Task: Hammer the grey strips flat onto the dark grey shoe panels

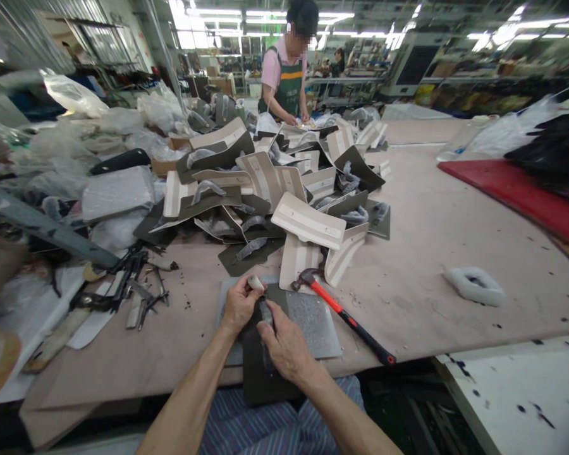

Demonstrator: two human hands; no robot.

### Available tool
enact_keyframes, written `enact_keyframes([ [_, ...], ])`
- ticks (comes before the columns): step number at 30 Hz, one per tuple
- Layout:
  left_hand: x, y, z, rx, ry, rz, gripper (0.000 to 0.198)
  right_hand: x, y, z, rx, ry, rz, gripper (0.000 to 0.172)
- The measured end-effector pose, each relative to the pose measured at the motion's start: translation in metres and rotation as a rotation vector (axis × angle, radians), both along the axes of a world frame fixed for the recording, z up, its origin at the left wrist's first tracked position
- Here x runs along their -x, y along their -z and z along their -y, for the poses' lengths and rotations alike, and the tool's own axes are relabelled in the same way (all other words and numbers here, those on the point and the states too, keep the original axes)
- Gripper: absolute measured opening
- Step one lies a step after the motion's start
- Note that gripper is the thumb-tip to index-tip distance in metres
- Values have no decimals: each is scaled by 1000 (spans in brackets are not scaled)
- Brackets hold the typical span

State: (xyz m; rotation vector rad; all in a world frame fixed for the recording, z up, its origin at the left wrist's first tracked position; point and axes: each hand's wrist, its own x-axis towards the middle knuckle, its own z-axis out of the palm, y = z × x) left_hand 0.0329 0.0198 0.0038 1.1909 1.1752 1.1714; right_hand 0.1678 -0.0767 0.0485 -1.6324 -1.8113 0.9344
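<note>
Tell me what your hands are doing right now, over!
Left hand grips a pale-handled tool. Right hand pinches a dark flat piece on the grey mat. Hammer lies close by on the right.

Left hand (239, 302) and right hand (284, 344) pinch dark panel (260, 373) on grey mat (313, 319); hammer (344, 314) just beside (red handle).

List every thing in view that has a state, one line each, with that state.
left hand: closed on a pale handle
pale handle: gripped, end sticking up out of the fist
right hand: pressing on the dark panel
dark panel: flat, overhanging the table edge
hammer: lying unheld on the table
grey mat: flat under the panel
pile of panels: heaped loosely
white foam piece: lying alone
</note>
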Motion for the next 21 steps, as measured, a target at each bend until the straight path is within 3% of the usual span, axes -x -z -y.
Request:
enact_keyframes([
  [4, 2, 3, 0, 11, 23, 20, 34, -33, 6, 2, -145, 168, 18, 41],
  [8, 2, 3, 0, 8, 25, -2, 31, -90, 17, 6, -249, 362, 429, 36],
  [11, 0, -2, 2, -8, 29, -73, 26, -130, 25, 11, -107, 403, 769, 29],
  [13, -1, -6, 4, -53, 41, -147, 20, -148, 27, 12, 54, 345, 843, 23],
  [15, -2, -9, 6, -113, 61, -226, 15, -156, 23, 11, 184, 238, 772, 18],
  [17, -2, -11, 8, -163, 74, -286, 13, -158, 12, 8, 315, 146, 543, 12],
  [21, -3, -10, 11, -219, 79, -348, 14, -146, -14, -2, 718, 105, -319, 8],
])
